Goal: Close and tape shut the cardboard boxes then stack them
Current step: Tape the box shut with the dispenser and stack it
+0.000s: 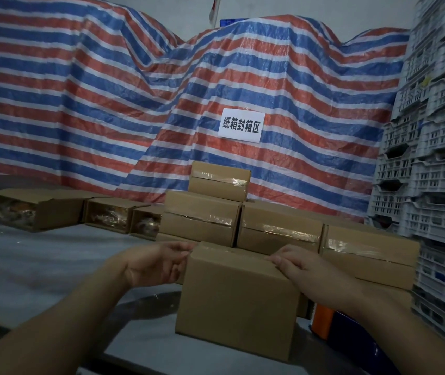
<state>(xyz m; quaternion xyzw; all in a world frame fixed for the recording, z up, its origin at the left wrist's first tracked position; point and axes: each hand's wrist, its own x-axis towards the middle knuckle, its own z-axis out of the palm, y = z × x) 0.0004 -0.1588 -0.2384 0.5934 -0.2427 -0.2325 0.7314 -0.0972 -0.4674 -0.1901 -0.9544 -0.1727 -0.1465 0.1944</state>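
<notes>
Both grips (pixel 159 262) (pixel 297 266) flank box (pixel 237 301) top.

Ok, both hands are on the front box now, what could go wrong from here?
1. The left hand and right hand hold the front box only at its top edge; it may tip or slip when lifted.
2. The taped stack behind is stepped, so a careless placement could topple it.
3. The orange tape dispenser lies close beside the box and could get knocked.
</notes>
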